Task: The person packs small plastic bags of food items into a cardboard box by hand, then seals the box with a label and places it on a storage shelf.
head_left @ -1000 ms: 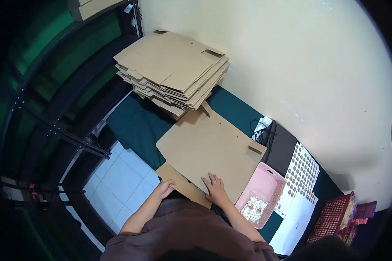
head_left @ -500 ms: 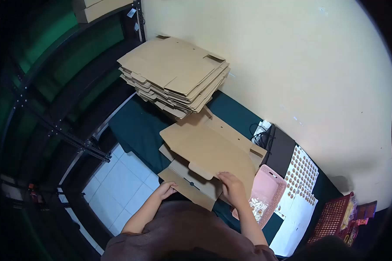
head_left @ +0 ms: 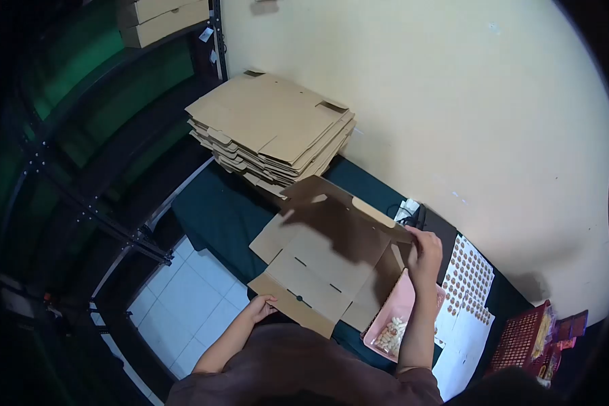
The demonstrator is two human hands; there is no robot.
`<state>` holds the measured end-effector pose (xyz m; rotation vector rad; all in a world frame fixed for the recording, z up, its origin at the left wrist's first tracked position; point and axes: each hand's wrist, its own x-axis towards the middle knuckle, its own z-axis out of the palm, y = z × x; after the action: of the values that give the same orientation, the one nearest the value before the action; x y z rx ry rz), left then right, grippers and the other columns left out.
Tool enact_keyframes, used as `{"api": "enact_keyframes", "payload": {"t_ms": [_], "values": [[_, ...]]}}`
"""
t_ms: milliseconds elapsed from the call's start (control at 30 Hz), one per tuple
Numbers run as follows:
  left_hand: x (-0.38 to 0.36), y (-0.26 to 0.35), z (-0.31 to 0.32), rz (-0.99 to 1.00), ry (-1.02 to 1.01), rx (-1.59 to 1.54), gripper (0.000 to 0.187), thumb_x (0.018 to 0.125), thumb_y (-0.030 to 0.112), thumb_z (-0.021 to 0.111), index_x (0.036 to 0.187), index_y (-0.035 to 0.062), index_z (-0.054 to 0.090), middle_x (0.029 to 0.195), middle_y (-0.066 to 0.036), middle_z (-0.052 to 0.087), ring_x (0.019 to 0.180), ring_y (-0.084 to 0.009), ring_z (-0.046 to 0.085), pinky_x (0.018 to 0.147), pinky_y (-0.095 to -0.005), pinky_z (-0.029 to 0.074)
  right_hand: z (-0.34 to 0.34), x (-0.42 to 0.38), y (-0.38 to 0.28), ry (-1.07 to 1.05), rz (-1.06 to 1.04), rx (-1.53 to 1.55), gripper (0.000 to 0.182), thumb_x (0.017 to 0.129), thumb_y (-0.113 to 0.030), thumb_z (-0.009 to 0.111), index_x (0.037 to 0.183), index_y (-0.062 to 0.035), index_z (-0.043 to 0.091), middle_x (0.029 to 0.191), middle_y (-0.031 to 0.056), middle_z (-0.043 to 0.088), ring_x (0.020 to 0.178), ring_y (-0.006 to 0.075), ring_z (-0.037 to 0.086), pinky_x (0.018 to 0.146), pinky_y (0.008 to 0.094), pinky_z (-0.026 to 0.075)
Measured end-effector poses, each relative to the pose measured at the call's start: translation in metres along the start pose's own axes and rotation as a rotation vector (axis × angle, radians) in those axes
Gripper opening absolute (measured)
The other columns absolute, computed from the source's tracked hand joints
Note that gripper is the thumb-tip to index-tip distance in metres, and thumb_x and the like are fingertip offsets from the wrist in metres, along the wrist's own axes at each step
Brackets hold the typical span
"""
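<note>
A flat cardboard box (head_left: 321,254) lies unfolded on the dark green cloth, its inner side and slots showing. Its far panel stands raised, and my right hand (head_left: 424,254) grips that panel's right end, fingers over the edge. At the box's near left flap, my left hand (head_left: 260,308) is closed on the edge with the thumb on top. Beyond the box is a stack of folded cardboard boxes (head_left: 271,122). A pink basket (head_left: 386,318) with small white pieces in it sits beside the box, partly hidden by my right forearm.
Sheets with rows of round brown stickers (head_left: 468,271) lie to the right, near a black device (head_left: 440,227) with cables. A red basket (head_left: 517,342) holds packets at far right. Dark metal shelving (head_left: 81,203) stands on the left, with cardboard boxes (head_left: 166,24) on top.
My right hand has moved up and right, lifting the upper panel away from me. The inside of the box is now exposed. My left hand stays on the near flap.
</note>
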<state>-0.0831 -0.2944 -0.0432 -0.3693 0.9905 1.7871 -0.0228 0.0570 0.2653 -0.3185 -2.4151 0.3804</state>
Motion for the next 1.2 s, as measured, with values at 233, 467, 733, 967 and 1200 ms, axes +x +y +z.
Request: {"api": "enact_keyframes", "payload": {"t_ms": [233,467,733,967,1200], "values": [[-0.005,0.000,0.001,0.009,0.032,-0.032,0.031,0.079,0.010,0.053,0.110,0.0042,0.052,0.106,-0.008,0.059,0.099,-0.0206,0.056,0.084,-0.0358,0.044,-0.016,0.049,0.060,0.228,0.103,-0.090,0.021,0.079,0.000,0.052,0.098,-0.0056,0.062,0.088,0.0146,0.061,0.085,0.0310,0.056,0.078,0.0388,0.043],[0.007,-0.005,-0.008,0.001,0.017,-0.036,0.033,0.078,0.008,0.053,0.111,0.0077,0.050,0.105,-0.007,0.058,0.097,-0.0187,0.056,0.082,-0.0349,0.042,-0.003,0.111,0.114,0.250,0.326,-0.100,0.016,0.083,-0.010,0.053,0.097,-0.0061,0.062,0.087,0.0170,0.062,0.084,0.0321,0.058,0.077,0.0387,0.044],[0.012,-0.007,-0.006,0.007,0.064,-0.038,0.029,0.080,0.011,0.053,0.109,0.0082,0.052,0.104,-0.006,0.058,0.096,-0.0192,0.055,0.083,-0.0369,0.041,0.047,0.145,0.140,0.175,0.231,-0.293,0.015,0.079,-0.007,0.056,0.091,-0.0046,0.064,0.085,0.0160,0.063,0.083,0.0323,0.058,0.080,0.0401,0.041],[0.015,-0.005,0.013,-0.061,0.116,0.048,0.031,0.084,0.018,0.051,0.115,0.0104,0.050,0.110,-0.006,0.054,0.107,-0.0206,0.049,0.092,-0.0438,0.037,0.150,0.087,0.156,0.002,0.206,-0.144,0.066,0.074,0.004,0.051,0.135,-0.0028,0.029,0.136,0.0287,0.026,0.127,0.0433,0.024,0.106,0.0463,0.023],[0.021,0.007,0.010,0.136,0.334,0.133,0.050,0.084,0.034,0.050,0.126,0.0120,0.036,0.111,-0.007,0.052,0.103,-0.0230,0.049,0.088,-0.0403,0.042,0.209,-0.096,0.114,-0.307,0.154,0.079,0.029,0.073,0.000,0.052,0.101,0.0004,0.059,0.109,0.0223,0.055,0.109,0.0395,0.046,0.095,0.0419,0.038]]}}
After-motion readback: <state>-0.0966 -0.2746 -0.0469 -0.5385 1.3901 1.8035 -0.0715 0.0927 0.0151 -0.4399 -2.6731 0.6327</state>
